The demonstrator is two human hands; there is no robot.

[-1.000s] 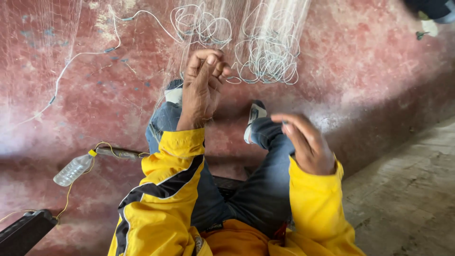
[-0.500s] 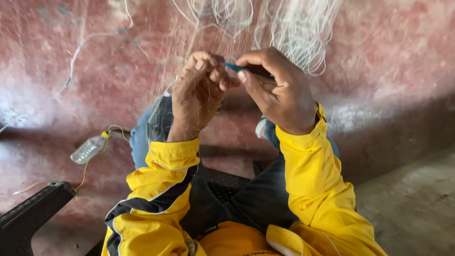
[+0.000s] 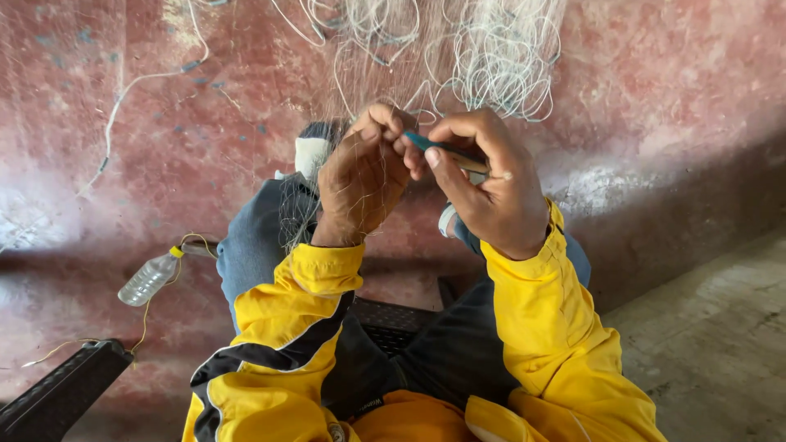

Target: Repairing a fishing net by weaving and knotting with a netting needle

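A fine white fishing net [image 3: 458, 49] hangs in front of me and drapes over my left hand [image 3: 360, 176], whose fingers pinch its mesh. Close beside it, fingertips almost touching, my right hand [image 3: 487, 188] grips a slim teal netting needle [image 3: 446, 151] that points toward the pinched mesh. Both arms wear yellow sleeves with a black and white stripe on the left one. My knees in blue jeans sit below the hands.
A red, worn floor [image 3: 671, 98] stretches ahead. A clear plastic bottle [image 3: 149, 278] with a yellow cap and yellow cord lies at the left. A black grid-patterned seat edge [image 3: 61, 393] shows at lower left. Grey concrete [image 3: 720, 344] lies at the right.
My right hand rose from beside my knee to meet the left hand, now holding the teal needle at the net. The left hand stayed on the mesh.
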